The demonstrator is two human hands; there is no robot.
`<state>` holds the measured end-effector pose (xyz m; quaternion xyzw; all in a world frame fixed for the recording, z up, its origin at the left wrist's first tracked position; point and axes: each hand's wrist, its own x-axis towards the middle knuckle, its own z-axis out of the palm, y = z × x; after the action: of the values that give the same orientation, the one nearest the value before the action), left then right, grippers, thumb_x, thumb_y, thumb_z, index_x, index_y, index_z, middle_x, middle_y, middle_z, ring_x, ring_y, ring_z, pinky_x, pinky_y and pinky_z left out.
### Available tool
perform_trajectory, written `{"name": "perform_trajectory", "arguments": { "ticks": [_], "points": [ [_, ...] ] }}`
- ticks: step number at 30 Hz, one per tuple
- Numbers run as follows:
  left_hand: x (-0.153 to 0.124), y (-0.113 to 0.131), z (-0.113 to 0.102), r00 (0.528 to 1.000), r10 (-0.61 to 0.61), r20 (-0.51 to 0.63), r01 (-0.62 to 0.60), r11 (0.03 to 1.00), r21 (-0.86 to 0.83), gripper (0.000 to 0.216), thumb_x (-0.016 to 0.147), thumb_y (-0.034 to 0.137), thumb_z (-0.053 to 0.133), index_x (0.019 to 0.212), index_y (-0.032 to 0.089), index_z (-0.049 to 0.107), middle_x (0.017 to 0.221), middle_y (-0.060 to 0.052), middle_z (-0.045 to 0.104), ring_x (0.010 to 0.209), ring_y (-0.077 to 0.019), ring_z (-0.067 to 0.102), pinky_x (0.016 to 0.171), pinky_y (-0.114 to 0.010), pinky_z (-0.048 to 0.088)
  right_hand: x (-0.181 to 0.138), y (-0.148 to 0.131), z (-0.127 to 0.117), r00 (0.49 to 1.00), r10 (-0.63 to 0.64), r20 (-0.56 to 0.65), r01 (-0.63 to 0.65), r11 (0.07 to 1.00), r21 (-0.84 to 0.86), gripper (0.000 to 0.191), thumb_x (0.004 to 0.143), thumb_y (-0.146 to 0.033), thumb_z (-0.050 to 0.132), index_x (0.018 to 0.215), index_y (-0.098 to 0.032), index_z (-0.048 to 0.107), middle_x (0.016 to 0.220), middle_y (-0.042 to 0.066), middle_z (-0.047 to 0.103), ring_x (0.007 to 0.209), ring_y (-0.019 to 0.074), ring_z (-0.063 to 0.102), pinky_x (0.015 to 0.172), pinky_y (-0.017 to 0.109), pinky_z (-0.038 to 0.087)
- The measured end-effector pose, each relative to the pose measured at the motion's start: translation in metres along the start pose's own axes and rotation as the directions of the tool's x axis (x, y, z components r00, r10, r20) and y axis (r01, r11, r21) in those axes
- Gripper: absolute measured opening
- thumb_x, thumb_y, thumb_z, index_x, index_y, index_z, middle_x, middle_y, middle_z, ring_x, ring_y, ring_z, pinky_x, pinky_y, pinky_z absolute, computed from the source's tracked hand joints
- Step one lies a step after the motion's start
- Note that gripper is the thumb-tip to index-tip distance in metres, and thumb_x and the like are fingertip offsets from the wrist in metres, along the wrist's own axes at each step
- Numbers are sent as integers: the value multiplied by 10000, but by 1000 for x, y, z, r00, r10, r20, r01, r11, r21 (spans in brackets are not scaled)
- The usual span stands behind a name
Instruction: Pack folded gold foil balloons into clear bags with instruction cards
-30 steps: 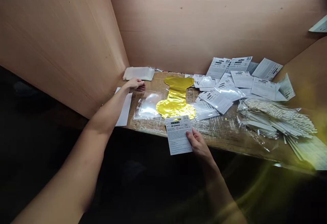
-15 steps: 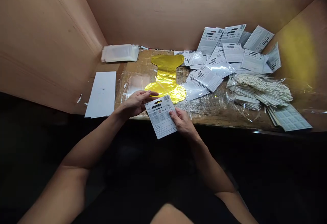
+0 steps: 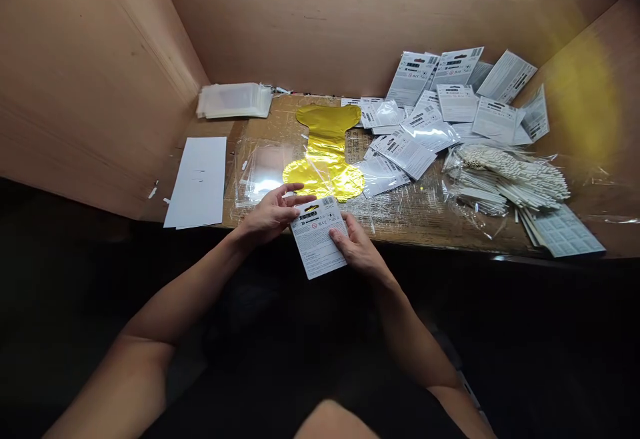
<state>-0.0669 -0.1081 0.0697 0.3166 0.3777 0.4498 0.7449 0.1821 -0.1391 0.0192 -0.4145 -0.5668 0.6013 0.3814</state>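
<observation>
Both hands hold one white printed card (image 3: 319, 239) at the table's near edge. My right hand (image 3: 356, 247) pinches its lower right side. My left hand (image 3: 273, 212) touches its upper left corner with fingers partly stretched. Just beyond the card lies a flat gold foil balloon (image 3: 325, 149). A clear plastic sleeve (image 3: 263, 169) lies to the left of the balloon.
A white paper sheet (image 3: 197, 182) lies at the left. A stack of clear bags (image 3: 235, 100) sits in the back left corner. Several printed cards (image 3: 453, 109) are spread at the back right, with a bundle of white sticks (image 3: 510, 179) and a sticker sheet (image 3: 567, 231) nearer. Brown board walls enclose the table.
My left hand came back from the far left of the table to the card. The card has shifted slightly down and right between my hands.
</observation>
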Motion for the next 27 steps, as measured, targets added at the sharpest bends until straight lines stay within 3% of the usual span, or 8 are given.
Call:
{"name": "perform_trajectory", "arguments": {
  "ticks": [2, 6, 12, 18, 20, 23, 27],
  "points": [
    [-3, 1, 1, 1000, -28, -8, 29, 999, 24, 649, 715, 55, 924, 1311, 159, 689, 1313, -195, 775, 987, -266, 799, 728, -287, 611, 1, -2, -3, 1000, 9, 29, -8, 1000, -12, 475, 1035, -492, 657, 1438, -262, 555, 1375, 94, 712, 1223, 267, 700, 1026, 439, 611],
    [-6, 5, 6, 993, -54, -103, 55, 998, 11, 258, 979, 271, 771, 1168, 96, 778, 1203, -219, 805, 1014, -279, 797, 797, -342, 645, 0, -5, -3, 998, -49, 26, 50, 997, -56, 518, 1055, -480, 617, 1521, -266, 548, 1447, 104, 686, 1318, 284, 665, 1151, 487, 550],
    [-14, 3, 12, 984, -127, -128, 115, 989, -97, 299, 1062, 301, 623, 1227, 106, 779, 1180, -231, 810, 970, -298, 803, 802, -390, 640, -12, -6, 13, 995, -55, -89, 52, 998, -32, 616, 1065, -504, 601, 1625, -273, 487, 1537, 118, 645, 1380, 304, 646, 1179, 507, 542],
    [-21, -12, 12, 986, -83, -141, 56, 982, -183, 276, 1021, 281, 669, 1187, 110, 809, 1072, -157, 822, 921, -214, 771, 824, -314, 626, -17, -1, 25, 975, -73, -210, 51, 993, -106, 632, 1055, -511, 605, 1622, -255, 498, 1584, 134, 604, 1453, 328, 590, 1251, 537, 469],
    [-25, -12, 9, 995, -86, -43, 76, 976, -204, 326, 946, 256, 729, 1219, 93, 798, 1126, -168, 816, 991, -226, 772, 875, -313, 623, -16, 1, 24, 980, -41, -194, 35, 999, -36, 650, 1046, -525, 616, 1620, -248, 488, 1573, 140, 613, 1433, 329, 610, 1231, 532, 493],
    [-33, -8, 5, 991, -42, 130, 64, 984, -169, 601, 740, 104, 820, 1338, 111, 750, 1272, -177, 789, 1159, -288, 758, 986, -359, 608, -15, 1, 22, 993, 31, -111, -17, 992, 128, 671, 1035, -548, 635, 1617, -261, 466, 1543, 132, 644, 1355, 320, 674, 1161, 513, 564],
    [-43, -3, 7, 992, 11, 128, -7, 999, -33, 697, 718, 48, 879, 1382, 184, 718, 1327, -152, 777, 1244, -319, 743, 1060, -422, 595, -16, -3, 19, 997, 44, -70, -30, 981, 193, 650, 1023, -540, 670, 1588, -282, 478, 1514, 114, 670, 1312, 303, 701, 1140, 500, 587]
  ]
}}
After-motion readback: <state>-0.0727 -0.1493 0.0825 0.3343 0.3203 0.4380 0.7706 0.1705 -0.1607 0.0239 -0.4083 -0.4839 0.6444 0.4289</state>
